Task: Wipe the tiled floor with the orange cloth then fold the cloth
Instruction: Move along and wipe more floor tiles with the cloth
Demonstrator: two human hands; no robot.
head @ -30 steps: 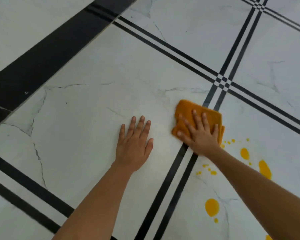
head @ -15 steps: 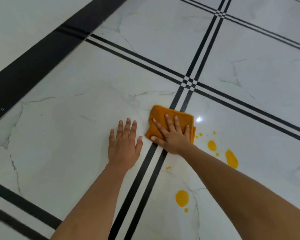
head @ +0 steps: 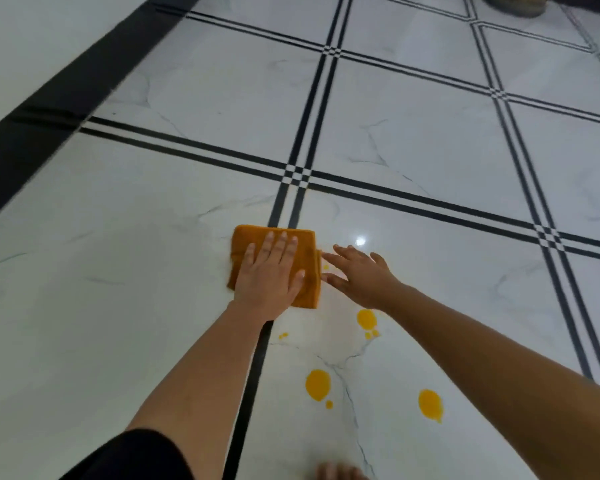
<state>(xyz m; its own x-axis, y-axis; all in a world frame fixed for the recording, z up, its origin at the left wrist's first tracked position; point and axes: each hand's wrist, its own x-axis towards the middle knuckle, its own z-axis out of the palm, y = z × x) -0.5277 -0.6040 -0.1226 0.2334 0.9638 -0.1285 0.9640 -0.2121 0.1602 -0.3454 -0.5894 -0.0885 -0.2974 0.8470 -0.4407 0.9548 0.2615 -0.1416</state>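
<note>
The folded orange cloth (head: 308,252) lies on the white marble-look tiled floor (head: 118,278), across a double black tile line. My left hand (head: 269,271) rests flat on top of it with fingers together, covering most of it. To the cloth's right, my right hand (head: 361,275) is spread open, its fingertips at the cloth's right edge and holding nothing. Yellow-orange spill drops lie on the tile nearer to me: one (head: 367,318) just under my right wrist, a bigger one (head: 318,384), and another (head: 430,404) further right.
A wide black border strip (head: 49,126) runs along the left, with a pale surface beyond it. A dark, partly cut-off object (head: 510,3) sits at the top right edge. Blurred toes (head: 336,472) and black clothing (head: 136,459) show at the bottom edge.
My right hand has come off the cloth and moved to its right side. My left hand has moved from the bare tile onto the cloth. The camera view has shifted forward.
</note>
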